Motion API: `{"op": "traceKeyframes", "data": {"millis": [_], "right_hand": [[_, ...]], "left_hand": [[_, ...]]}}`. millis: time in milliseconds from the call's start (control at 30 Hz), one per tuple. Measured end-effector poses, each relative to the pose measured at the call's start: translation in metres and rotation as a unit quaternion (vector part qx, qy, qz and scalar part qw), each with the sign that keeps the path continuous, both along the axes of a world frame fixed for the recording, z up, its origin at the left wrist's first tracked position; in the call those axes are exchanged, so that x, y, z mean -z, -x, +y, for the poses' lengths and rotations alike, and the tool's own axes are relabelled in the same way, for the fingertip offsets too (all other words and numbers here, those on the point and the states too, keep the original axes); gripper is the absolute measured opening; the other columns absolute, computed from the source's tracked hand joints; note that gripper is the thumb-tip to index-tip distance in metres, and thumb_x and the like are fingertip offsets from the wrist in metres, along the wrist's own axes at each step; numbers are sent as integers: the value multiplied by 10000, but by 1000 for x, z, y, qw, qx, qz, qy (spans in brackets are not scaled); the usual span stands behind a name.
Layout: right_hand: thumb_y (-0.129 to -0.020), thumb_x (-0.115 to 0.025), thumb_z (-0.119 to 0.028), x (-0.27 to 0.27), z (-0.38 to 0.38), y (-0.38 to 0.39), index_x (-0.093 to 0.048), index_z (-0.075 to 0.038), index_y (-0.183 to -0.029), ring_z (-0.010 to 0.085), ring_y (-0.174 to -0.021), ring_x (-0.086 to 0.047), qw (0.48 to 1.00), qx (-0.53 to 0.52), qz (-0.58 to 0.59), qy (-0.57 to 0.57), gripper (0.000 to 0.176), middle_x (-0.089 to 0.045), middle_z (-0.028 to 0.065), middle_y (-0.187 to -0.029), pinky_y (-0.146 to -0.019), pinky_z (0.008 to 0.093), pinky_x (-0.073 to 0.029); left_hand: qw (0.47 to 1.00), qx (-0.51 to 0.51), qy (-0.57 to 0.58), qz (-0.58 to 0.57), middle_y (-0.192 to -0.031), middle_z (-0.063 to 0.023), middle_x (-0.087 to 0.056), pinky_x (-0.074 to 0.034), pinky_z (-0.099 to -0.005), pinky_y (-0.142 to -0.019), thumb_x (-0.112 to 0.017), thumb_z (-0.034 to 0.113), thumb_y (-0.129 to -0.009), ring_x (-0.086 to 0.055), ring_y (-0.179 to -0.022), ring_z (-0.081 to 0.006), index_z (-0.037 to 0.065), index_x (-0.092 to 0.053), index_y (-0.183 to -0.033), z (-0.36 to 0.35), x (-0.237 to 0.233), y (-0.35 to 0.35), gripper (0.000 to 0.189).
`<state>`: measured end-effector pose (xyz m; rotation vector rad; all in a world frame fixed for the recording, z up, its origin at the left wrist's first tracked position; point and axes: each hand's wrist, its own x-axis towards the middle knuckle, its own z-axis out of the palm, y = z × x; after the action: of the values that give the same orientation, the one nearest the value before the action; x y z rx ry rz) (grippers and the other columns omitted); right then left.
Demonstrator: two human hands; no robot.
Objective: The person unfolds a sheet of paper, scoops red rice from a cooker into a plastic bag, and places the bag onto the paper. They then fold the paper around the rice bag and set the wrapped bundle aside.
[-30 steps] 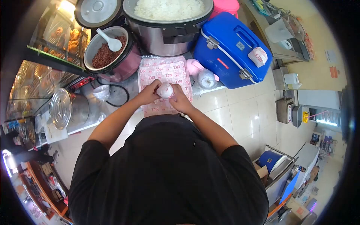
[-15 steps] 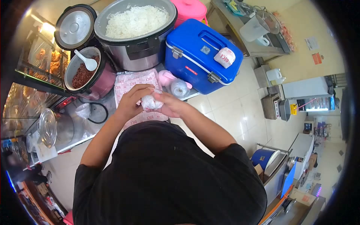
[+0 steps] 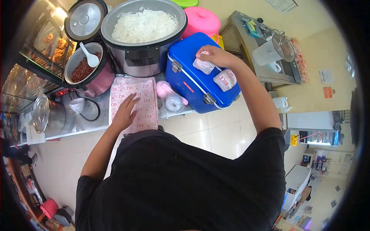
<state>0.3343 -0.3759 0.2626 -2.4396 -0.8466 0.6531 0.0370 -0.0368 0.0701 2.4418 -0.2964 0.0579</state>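
- Your right hand (image 3: 214, 57) is curled over a wrapped packet (image 3: 202, 66) and presses it on the closed lid of the blue cooler box (image 3: 189, 82).
- A second packet (image 3: 224, 80), printed in red, lies on the same lid just beside the first.
- Your left hand (image 3: 125, 111) is spread flat and holds nothing. It rests on the stack of printed sheets (image 3: 144, 98) to the left of the cooler box.
- Behind the cooler box and to its left, the large cooker (image 3: 142, 57) is open and full of white rice (image 3: 142, 25).
- Further left, the small pink cooker (image 3: 98, 82) holds reddish-brown grains (image 3: 79, 72) with a white spoon (image 3: 91, 59) lying in them.
- The pink tub (image 3: 202, 21) behind the cooler box and the steel pot (image 3: 42, 115) far to its left are lidded, so their contents are hidden.
- The cooler box is latched shut, so its inside cannot be seen.
- Your fingers cover part of the held packet, and its filling cannot be made out.
- A knotted plastic bag (image 3: 174, 102) sits against the cooler box's left side, its contents unclear.
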Motion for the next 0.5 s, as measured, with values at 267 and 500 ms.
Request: {"op": "traceKeyframes", "data": {"millis": [267,500], "right_hand": [[-870,-746,-154,-29,31,126,-621,-33,-1238,350,-1158,-616,933,26,-278,-229,407,-647,172,-1222,-1004,417,-483],[-698,-815,-44,202,46,185,-447,-213,-1503,442,-1374,-405,969,-73,-167,165,901,-350,188,-1542,-1101,536,-425]], "left_hand": [[980,6,-194,45,-1671,-157,-209,-125,-564,-1245,-510,430,-1005,-131,-1560,-359,127,-346,-1566,-7,81,31,659],[979,5,-187,83,-1691,-158,-140,-77,-577,-1246,-463,454,-1025,-79,-1568,-367,130,-268,-1605,-4,93,23,692]]}}
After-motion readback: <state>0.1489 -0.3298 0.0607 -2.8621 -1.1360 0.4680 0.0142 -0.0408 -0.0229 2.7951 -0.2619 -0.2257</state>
